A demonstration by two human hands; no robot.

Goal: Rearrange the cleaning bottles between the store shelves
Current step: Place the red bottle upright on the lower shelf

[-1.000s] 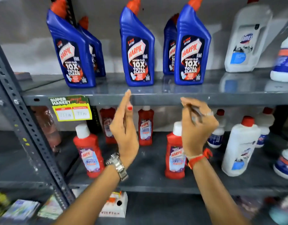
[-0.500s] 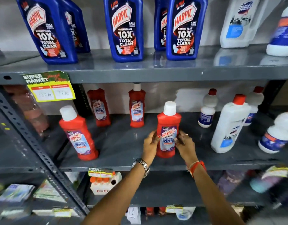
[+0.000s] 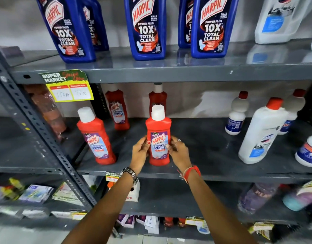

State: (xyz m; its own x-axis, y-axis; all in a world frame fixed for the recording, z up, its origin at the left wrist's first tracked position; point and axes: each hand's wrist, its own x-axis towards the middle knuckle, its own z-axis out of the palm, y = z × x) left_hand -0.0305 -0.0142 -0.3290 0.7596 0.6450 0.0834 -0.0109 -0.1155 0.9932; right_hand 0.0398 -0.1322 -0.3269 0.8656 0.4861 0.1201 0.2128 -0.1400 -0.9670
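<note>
Landmark: red Harpic Bathroom Cleaner bottle with white cap, one unit, upright on the front part of the grey middle shelf, label facing out. Left hand pressed against its left side, thumb on the label edge; right hand pressed against its right side, fingers curled round the body, ring on one finger; the two hands clasp the bottle between them. A metal watch sits on the left wrist, a red thread band on the right. Same product, three further units: one to the left of the held bottle, near the shelf front; one behind and left; one directly behind, partly hidden. To the right, well apart: white bottles with red caps, five visible in part or whole, the largest nearest the front. Above, on the upper shelf: blue Harpic Power Plus bottles, five counted, tops cut off by the frame, including one straight above the held bottle; one white jug further right. Up and left, on the upper shelf edge: one yellow price tag, handwritten figures. Below: blurred mixed goods, not countable.
</note>
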